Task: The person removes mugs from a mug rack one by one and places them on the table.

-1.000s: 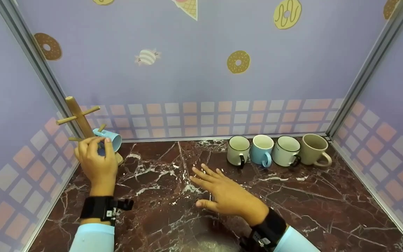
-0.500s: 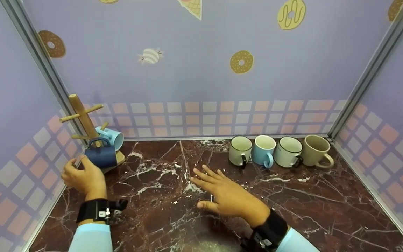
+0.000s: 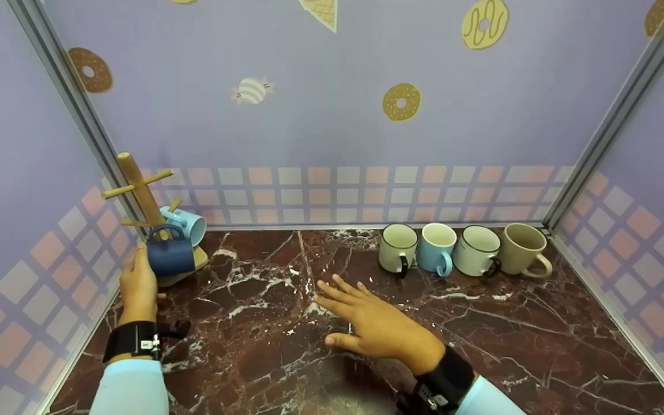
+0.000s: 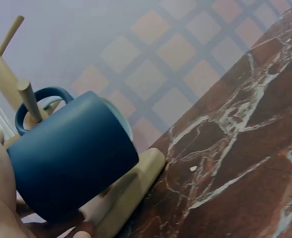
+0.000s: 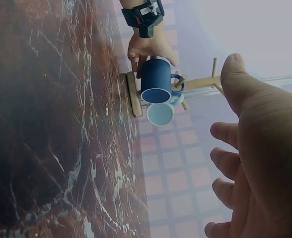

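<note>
A dark blue mug [image 3: 170,256] lies sideways at the left, its handle looped over a lower peg of a wooden mug tree [image 3: 140,196]. Against the mug's base rests my left hand [image 3: 139,282]; in the left wrist view its fingers are partly hidden by the mug [image 4: 74,156]. Behind hangs a light blue mug [image 3: 195,228], also sideways on the tree. My right hand [image 3: 375,325] is held over the middle of the table with its fingers spread and holds nothing. In the right wrist view, the dark blue mug's opening faces that hand [image 5: 265,144].
On the right, along the back wall, stand a light mug with a black handle [image 3: 396,249], a blue mug [image 3: 434,248], a white mug [image 3: 476,251] and a beige mug [image 3: 519,249]. Patterned walls enclose the marbled table [image 3: 263,346]. The tree's upper pegs [image 3: 158,177] stick out.
My left hand has come off the front of the dark blue mug, dropped left of it, then moved in against its base. The mug hangs on the peg. The right hand stays put.
</note>
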Tool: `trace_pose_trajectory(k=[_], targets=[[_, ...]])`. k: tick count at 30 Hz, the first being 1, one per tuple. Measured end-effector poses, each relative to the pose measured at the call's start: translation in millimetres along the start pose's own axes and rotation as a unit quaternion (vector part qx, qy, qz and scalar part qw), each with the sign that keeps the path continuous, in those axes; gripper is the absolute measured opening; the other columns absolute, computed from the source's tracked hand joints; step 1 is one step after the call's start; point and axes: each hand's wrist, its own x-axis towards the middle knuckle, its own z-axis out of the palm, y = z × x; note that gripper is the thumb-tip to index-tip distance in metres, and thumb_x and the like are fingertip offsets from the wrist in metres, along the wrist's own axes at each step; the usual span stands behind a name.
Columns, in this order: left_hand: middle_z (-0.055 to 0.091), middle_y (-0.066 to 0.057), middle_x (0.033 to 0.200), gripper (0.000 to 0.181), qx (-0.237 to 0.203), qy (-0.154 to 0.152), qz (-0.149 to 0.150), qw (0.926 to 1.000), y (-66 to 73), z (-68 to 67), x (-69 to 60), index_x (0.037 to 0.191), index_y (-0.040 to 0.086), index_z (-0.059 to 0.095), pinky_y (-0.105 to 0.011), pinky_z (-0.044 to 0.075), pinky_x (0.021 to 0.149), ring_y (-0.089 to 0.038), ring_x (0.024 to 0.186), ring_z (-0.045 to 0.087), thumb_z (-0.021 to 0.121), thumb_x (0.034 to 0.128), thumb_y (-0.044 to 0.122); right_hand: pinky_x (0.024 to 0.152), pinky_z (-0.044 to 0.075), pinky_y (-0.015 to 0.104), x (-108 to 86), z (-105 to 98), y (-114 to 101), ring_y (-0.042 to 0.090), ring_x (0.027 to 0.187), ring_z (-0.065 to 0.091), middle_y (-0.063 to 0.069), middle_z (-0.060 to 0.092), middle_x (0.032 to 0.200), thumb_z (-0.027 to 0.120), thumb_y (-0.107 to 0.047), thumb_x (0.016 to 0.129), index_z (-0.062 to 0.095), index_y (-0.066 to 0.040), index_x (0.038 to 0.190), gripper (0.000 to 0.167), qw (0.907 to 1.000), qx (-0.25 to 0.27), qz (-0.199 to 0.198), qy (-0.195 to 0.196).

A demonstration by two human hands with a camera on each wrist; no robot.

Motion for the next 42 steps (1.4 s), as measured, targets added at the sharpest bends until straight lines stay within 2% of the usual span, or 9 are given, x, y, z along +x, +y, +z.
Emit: trace_pose_trajectory(k=[4,7,11,15,19,27,32,37,42], targets=[[0.046,-0.018,0.169,0.094,-0.045,-0.020,-0.010,0.9987,2.6,1.2,0.9,0.179,0.023,0.038,-0.028,0.063,0.055,-0.020,0.087,0.066,0.045,0.1063,0.082,0.142,0.017,0.067,-0.2,-1,0,0.027,0.180,0.007,-0.015,0.006,0.190,0.043,-0.080,0.108,0.024,-0.038,0.181,0.086,1.0000,0.000,0.000,-0.004],[0.049,-0.013,0.160,0.091,-0.085,-0.021,-0.019,0.9960,3.2,3.2,0.0,0.177,0.023,0.043,-0.026,0.066,0.059,-0.013,0.064,0.067,0.054,0.1059,0.078,0.142,0.018,0.068,0.0,1,1,0.029,0.180,0.008,-0.014,0.006,0.190,0.043,-0.080,0.109,0.025,-0.037,0.181,0.086,1.0000,-0.001,-0.001,-0.004],[0.049,-0.011,0.164,0.087,-0.131,-0.003,-0.026,0.9910,3.4,5.5,-1.1,0.175,0.021,0.046,-0.026,0.070,0.069,-0.007,0.077,0.071,0.061,0.1062,0.072,0.140,0.020,0.070,0.0,3,1,0.032,0.180,0.010,-0.014,0.006,0.190,0.043,-0.079,0.109,0.024,-0.037,0.181,0.085,1.0000,0.002,-0.004,-0.003],[0.056,-0.008,0.148,0.083,-0.143,0.015,-0.014,0.9896,2.9,6.8,-1.6,0.171,0.016,0.052,-0.029,0.072,0.074,-0.007,0.080,0.073,0.063,0.1074,0.068,0.140,0.021,0.070,-0.1,4,1,0.032,0.180,0.010,-0.015,0.005,0.190,0.043,-0.079,0.109,0.023,-0.038,0.181,0.085,1.0000,0.004,-0.003,-0.005],[0.057,-0.004,0.132,0.083,-0.125,0.028,-0.005,0.9917,4.4,5.8,-2.9,0.164,0.009,0.059,-0.032,0.073,0.075,-0.009,0.074,0.074,0.062,0.1074,0.069,0.140,0.020,0.069,0.1,4,1,0.032,0.180,0.010,-0.015,0.006,0.190,0.043,-0.080,0.108,0.023,-0.039,0.180,0.085,1.0000,0.006,-0.001,-0.003],[0.062,-0.010,0.130,0.074,-0.058,0.056,0.028,0.9963,12.8,3.4,-15.1,0.137,0.006,0.070,-0.031,0.071,0.067,-0.010,0.071,0.072,0.065,0.1041,0.073,0.141,0.021,0.069,-0.4,1,1,0.031,0.180,0.010,-0.016,0.005,0.190,0.043,-0.080,0.108,0.023,-0.041,0.180,0.084,1.0000,0.005,0.003,-0.003],[0.068,-0.019,0.143,0.082,0.024,0.095,0.072,0.9926,17.1,1.9,-25.0,0.140,0.006,0.075,-0.020,0.059,0.063,-0.017,0.093,0.068,0.063,0.1018,0.077,0.141,0.021,0.068,-0.1,0,1,0.030,0.180,0.011,-0.016,0.006,0.190,0.044,-0.079,0.109,0.022,-0.042,0.180,0.083,0.9999,0.008,0.005,-0.004],[0.066,-0.024,0.156,0.088,0.067,0.124,0.088,0.9860,22.2,2.0,-33.1,0.149,0.003,0.071,-0.032,0.054,0.087,-0.038,0.129,0.064,0.062,0.1009,0.076,0.141,0.021,0.068,0.4,0,2,0.029,0.180,0.011,-0.016,0.006,0.190,0.045,-0.078,0.110,0.024,-0.041,0.180,0.083,0.9999,0.012,0.004,-0.007],[0.067,-0.023,0.155,0.089,0.084,0.148,0.107,0.9796,30.8,6.2,-44.3,0.151,0.005,0.070,-0.053,0.051,0.111,-0.043,0.140,0.062,0.067,0.0979,0.076,0.142,0.021,0.067,0.6,0,3,0.029,0.180,0.011,-0.015,0.007,0.190,0.045,-0.078,0.110,0.025,-0.040,0.181,0.083,0.9999,0.009,0.002,-0.005]])
